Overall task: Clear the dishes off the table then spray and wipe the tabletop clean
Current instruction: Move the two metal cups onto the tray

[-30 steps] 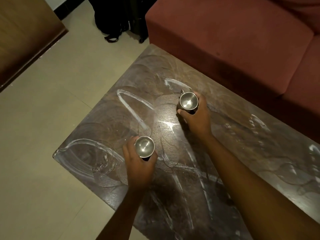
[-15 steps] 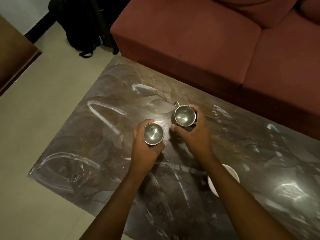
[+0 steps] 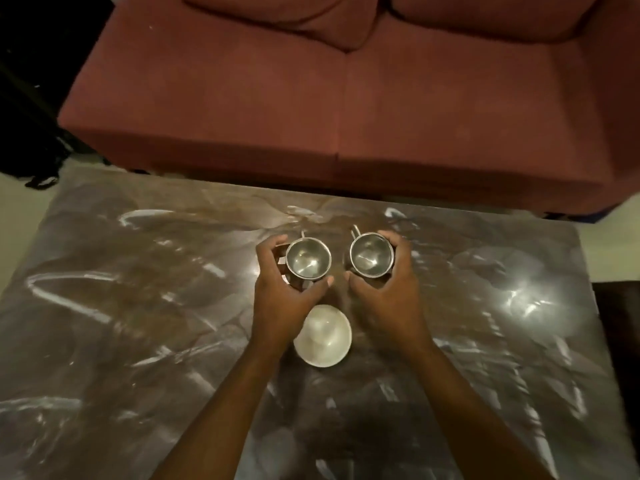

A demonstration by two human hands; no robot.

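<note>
Steel cups [image 3: 308, 260] in both hands [image 3: 283, 306]

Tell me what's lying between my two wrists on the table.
A small white dish sits on the table between them, its left edge hidden by the left hand; the head view shows it.

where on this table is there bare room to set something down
Bare tabletop runs from the left hand out to the left edge, and from the right hand to the right edge. The strip between the hands and the sofa is free too. Crowded: the middle, where the left cup, right cup and white saucer cluster.
</note>
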